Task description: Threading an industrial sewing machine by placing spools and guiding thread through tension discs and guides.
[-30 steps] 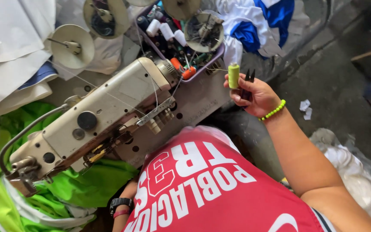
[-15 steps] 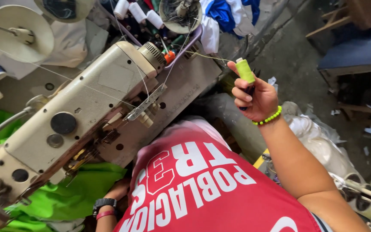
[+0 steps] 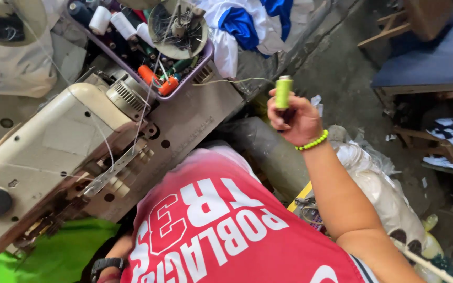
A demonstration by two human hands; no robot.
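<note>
Your right hand (image 3: 295,118) is raised off the edge of the desk (image 3: 205,112), fingers (image 3: 276,112) wrapped tight round a lime-green thread spool (image 3: 283,91), held upright, top end poking above your fist. A thin thread (image 3: 232,81) runs from the spool leftward toward the desk. Lime bead bracelet (image 3: 313,142) sits on that wrist, just below the fingers.

Your left hand is out of view; only the wrist with a dark watch (image 3: 106,263) shows at the bottom edge, so I cannot tell what those fingers are doing.

Left of the right-hand fingers and well apart: cream sewing machine (image 3: 48,152), lying tilted across the desk. Above-left of the fingers: purple tray (image 3: 205,55) holding white, orange and dark spools. Blue-and-white cloth (image 3: 247,23) lies just above the fingers, past the tray. Green fabric (image 3: 53,257) is under the machine, near your left wrist. Below the right-hand fingers, white bags (image 3: 373,178) sit on the floor (image 3: 342,68). Right of the fingers, well apart: blue-seated bench (image 3: 431,63).
</note>
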